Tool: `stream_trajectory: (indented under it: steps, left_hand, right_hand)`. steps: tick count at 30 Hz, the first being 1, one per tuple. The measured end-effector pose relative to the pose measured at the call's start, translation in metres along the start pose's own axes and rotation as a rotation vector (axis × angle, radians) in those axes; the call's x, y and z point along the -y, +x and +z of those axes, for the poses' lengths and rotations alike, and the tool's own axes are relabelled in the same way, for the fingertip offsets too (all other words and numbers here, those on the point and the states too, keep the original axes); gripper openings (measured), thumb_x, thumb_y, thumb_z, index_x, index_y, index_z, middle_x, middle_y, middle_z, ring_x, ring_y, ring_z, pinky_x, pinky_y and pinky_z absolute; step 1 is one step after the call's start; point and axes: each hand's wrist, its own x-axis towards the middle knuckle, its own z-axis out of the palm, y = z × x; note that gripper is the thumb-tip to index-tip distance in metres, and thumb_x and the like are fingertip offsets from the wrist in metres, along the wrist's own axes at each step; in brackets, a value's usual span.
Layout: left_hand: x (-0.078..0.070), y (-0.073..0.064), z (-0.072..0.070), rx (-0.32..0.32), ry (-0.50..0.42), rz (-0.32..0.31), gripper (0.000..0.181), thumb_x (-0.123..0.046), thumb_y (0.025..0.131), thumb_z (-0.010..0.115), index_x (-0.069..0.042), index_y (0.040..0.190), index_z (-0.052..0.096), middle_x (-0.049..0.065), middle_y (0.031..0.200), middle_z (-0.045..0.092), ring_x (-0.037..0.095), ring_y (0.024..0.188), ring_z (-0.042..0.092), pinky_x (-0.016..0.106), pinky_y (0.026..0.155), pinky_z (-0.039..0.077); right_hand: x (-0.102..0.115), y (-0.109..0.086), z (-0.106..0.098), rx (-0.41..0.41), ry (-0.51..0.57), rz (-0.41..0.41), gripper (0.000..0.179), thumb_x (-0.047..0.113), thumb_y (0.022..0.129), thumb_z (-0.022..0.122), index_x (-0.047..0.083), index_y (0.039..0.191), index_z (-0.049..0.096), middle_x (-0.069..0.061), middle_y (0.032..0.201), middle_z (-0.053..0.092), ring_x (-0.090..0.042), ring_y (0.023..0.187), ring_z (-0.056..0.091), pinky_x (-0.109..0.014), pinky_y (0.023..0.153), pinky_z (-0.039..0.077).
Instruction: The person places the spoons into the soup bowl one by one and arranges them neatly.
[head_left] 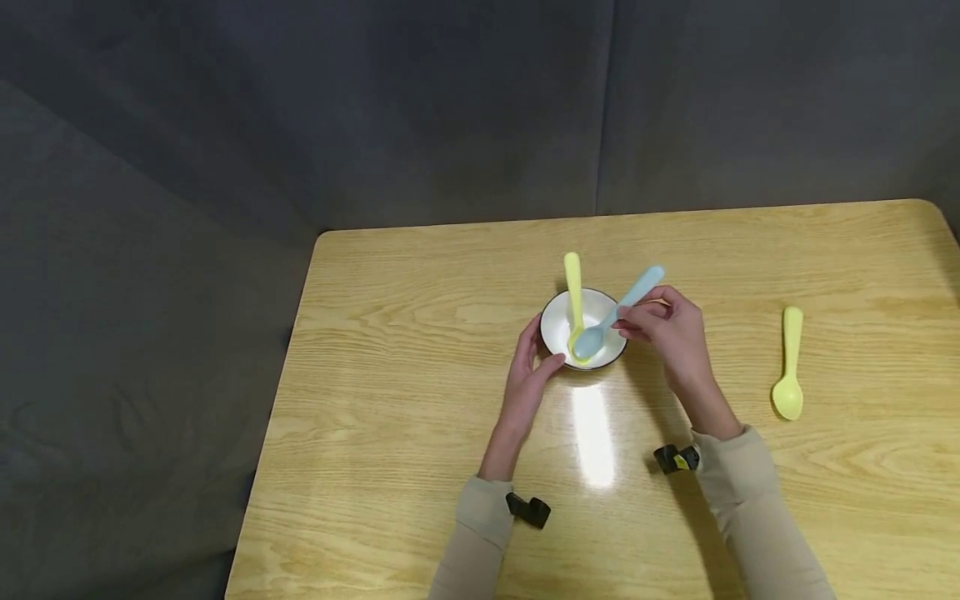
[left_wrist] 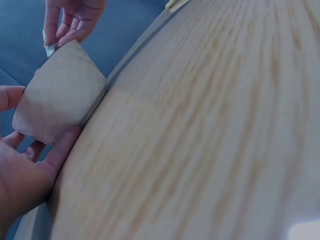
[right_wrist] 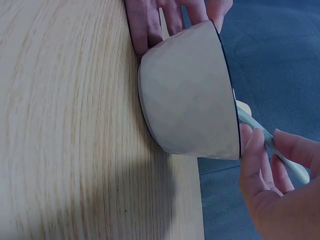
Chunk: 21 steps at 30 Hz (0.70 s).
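A white bowl [head_left: 556,322] with a dark rim stands upright on the wood-grain bench [head_left: 375,375], its faceted outer wall pale in both wrist views. At the bowl's left side, the left hand [head_left: 527,377] grips it, with the thumb at the near rim and the other fingers curved against the outer wall. At the bowl's right side, the right hand [head_left: 670,329] pinches the handle of a light blue spoon [head_left: 636,292] between thumb and fingers. That spoon slants down into the bowl — its head inside, its handle rising beyond the right rim.

A yellow spoon [head_left: 574,300] also sits in the bowl, handle leaning out over the far rim. From above, the blue head overlaps the yellow one; whether they touch, I cannot tell. A second yellow spoon [head_left: 790,358] lies on the bench well to the right of the bowl, head nearer the person. Beige sleeves [head_left: 474,533] reach in from the bowl's near side, and a dark cloth [head_left: 450,108] hangs beyond it.
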Motion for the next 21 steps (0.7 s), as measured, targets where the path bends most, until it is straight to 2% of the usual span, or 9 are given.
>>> stream_trajectory:
  steps: [9,13,18,21]
  left_hand:
    - [0.0005,0.0001,0.0003,-0.002,-0.002,-0.012,0.070,-0.010,0.095,0.063,-0.015,0.160,0.038,0.004,0.163,0.039,0.021,0.148,0.036,0.041,0.124,0.028]
    - [0.0006,0.0004,0.0005,-0.006,-0.013,-0.013,0.070,-0.010,0.095,0.063,-0.015,0.160,0.038,0.004,0.162,0.041,0.022,0.147,0.038,0.040,0.121,0.035]
    - [-0.0009,0.0005,0.0013,-0.009,-0.037,-0.035,0.070,-0.009,0.095,0.063,-0.015,0.160,0.038,0.005,0.164,0.037,0.022,0.150,0.034,0.039,0.113,0.045]
    - [-0.0010,0.0007,0.0015,-0.014,-0.038,-0.046,0.070,-0.009,0.094,0.063,-0.015,0.160,0.038,0.006,0.165,0.036,0.022,0.151,0.032,0.037,0.112,0.047]
  right_hand:
    - [0.0001,0.0007,0.0005,0.003,-0.082,0.003,0.018,-0.009,0.093,0.068,-0.006,0.104,0.054,0.003,0.074,0.073,-0.010,0.069,0.074,-0.020,0.063,0.061]
    - [-0.0009,0.0024,0.0001,0.007,-0.105,0.000,0.018,-0.009,0.093,0.068,-0.007,0.105,0.054,0.004,0.074,0.073,-0.009,0.069,0.074,-0.020,0.064,0.061]
    - [-0.0016,0.0051,-0.0005,0.008,-0.162,0.007,0.019,-0.008,0.093,0.069,-0.006,0.107,0.055,0.006,0.076,0.072,-0.008,0.070,0.073,-0.020,0.065,0.061]
    - [-0.0016,0.0062,-0.0003,0.014,-0.210,0.008,0.020,-0.006,0.094,0.068,-0.007,0.109,0.055,0.007,0.076,0.072,-0.007,0.071,0.072,-0.020,0.066,0.061]
